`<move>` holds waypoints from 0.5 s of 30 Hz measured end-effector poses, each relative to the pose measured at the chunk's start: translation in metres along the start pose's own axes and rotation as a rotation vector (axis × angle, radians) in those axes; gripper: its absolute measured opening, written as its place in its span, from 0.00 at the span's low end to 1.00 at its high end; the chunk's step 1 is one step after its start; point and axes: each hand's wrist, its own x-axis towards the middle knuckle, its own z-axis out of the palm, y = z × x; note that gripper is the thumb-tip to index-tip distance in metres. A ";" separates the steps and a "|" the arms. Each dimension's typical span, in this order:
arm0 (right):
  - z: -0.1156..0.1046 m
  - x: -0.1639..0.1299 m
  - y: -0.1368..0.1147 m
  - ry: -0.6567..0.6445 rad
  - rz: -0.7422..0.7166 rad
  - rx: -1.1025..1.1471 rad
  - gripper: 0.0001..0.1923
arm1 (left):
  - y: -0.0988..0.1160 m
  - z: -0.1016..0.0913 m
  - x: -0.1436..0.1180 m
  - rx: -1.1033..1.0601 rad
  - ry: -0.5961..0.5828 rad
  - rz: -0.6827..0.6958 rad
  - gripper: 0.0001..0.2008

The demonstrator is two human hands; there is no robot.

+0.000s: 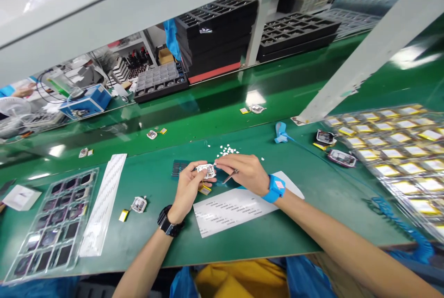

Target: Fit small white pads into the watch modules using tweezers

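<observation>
My left hand (189,187) grips a small white smartwatch housing (206,170) with bare electronics inside. A yellow-edged battery (204,189) hangs below it. My right hand (244,173) has its fingertips pinched at the housing's right edge, with tweezers (231,176) tucked in the hand. Whether a tiny piece is between those fingertips is too small to tell. Just beyond the hands lie several small white pieces (227,151) scattered on the green mat. Below the right hand is a white printed sheet (232,212). A blue strap (276,189) circles my right wrist.
Another housing with battery (138,204) lies left of my hands. A clear tray of dark screens (57,224) stands farther left, beside a white strip (104,205). Trays of batteries (391,150) fill the right side. A slanted white post (364,48) and stacked black trays (215,39) stand beyond.
</observation>
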 end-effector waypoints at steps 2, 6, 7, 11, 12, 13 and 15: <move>0.001 -0.001 -0.002 -0.021 -0.070 -0.036 0.13 | 0.000 0.000 -0.001 0.004 -0.020 -0.005 0.24; 0.001 0.001 -0.008 0.013 -0.044 -0.044 0.13 | -0.002 0.002 -0.003 0.034 0.000 0.047 0.23; 0.002 0.001 -0.011 0.036 -0.027 -0.017 0.12 | -0.003 0.002 -0.003 0.040 0.017 0.073 0.23; 0.008 0.003 -0.022 0.136 0.040 0.105 0.08 | -0.008 0.007 -0.006 0.001 0.054 0.150 0.22; 0.009 0.002 -0.024 0.150 0.055 0.125 0.08 | -0.009 0.008 -0.007 -0.010 0.054 0.158 0.22; 0.010 0.002 -0.025 0.156 0.069 0.140 0.07 | -0.010 0.009 -0.008 -0.017 0.052 0.164 0.21; 0.012 0.001 -0.027 0.153 0.088 0.160 0.08 | -0.010 0.010 -0.009 -0.016 0.044 0.172 0.21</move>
